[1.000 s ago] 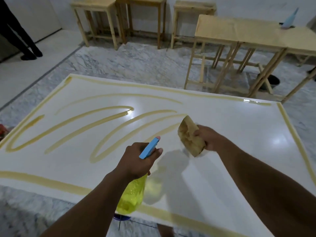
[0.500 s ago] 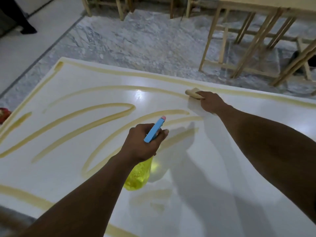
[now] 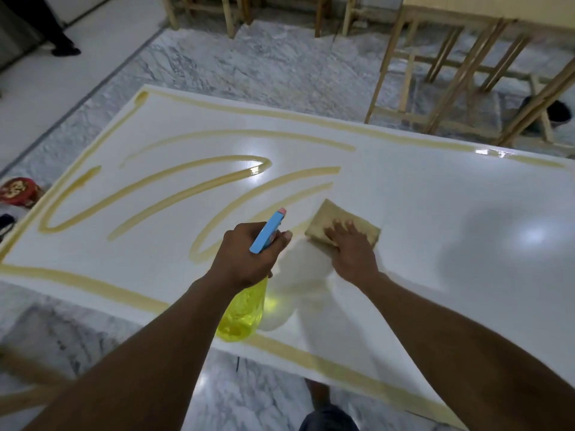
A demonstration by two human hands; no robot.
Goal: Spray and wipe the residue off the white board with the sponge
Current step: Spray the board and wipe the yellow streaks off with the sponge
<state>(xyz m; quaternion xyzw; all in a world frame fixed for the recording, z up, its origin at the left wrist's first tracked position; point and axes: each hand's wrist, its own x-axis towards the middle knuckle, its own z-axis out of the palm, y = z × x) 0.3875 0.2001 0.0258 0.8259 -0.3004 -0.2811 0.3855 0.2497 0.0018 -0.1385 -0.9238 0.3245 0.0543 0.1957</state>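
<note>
The near right corner of the white board point(image 3: 435, 213) runs out of frame, and both forearms hide part of its near edge. The left hand point(image 3: 245, 259) covers the neck of the spray bottle point(image 3: 242, 312), so only its blue trigger head, tipped pink, and its translucent yellow body show; the fingers are curled tight round the neck, with the thumb tip beside the head. The bottle hangs above the board's near edge, casting a pale yellow glow on the glossy surface.

The right hand point(image 3: 350, 248) lies flat on the tan sponge point(image 3: 339, 223), fingers spread and pressing it onto the board just right of the bottle head. The sponge is a soft, rectangular pad, and its near part is hidden under the palm.

Yellowish residue point(image 3: 174, 181) loops in smeared curved streaks over the left half and borders the edges; the right half is glossy, with glare spots. Wooden bench frames point(image 3: 451, 73) stand on the marble floor point(image 3: 264, 66) beyond, cut off at the top.
</note>
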